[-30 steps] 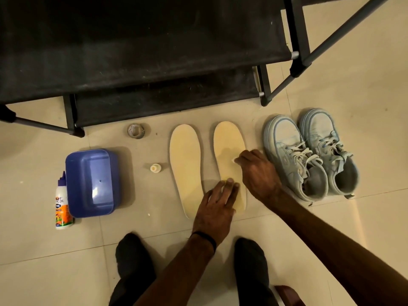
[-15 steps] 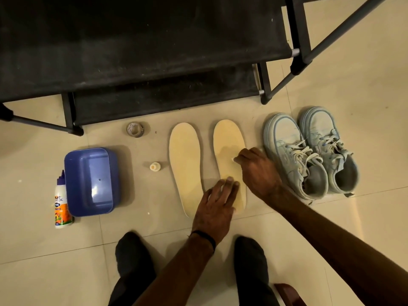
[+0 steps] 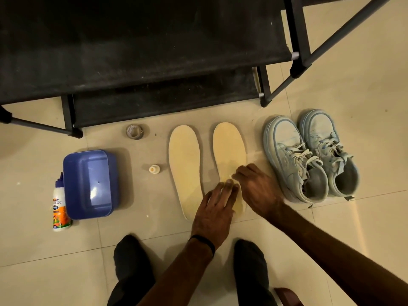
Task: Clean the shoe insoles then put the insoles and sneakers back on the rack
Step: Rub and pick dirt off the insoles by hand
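Two pale yellow insoles lie side by side on the tiled floor, the left insole (image 3: 185,166) and the right insole (image 3: 229,149). My left hand (image 3: 215,208) presses flat on the heel end of the right insole with straight fingers. My right hand (image 3: 256,186) has curled fingers pinching a small white object (image 3: 229,176), too small to name, against the middle of that insole. A pair of light blue sneakers (image 3: 309,155) stands to the right of the insoles. The black shoe rack (image 3: 141,51) stands behind them.
A blue plastic tub (image 3: 90,184) sits on the floor at left, with a white bottle (image 3: 58,204) lying beside it. A small cap (image 3: 154,169) and a tape roll (image 3: 134,131) lie between tub and insoles. My dark-clad feet (image 3: 132,257) stand below.
My right hand has slid down the right insole toward the heel, closer to my left hand. The left hand stays pressed on the heel end.
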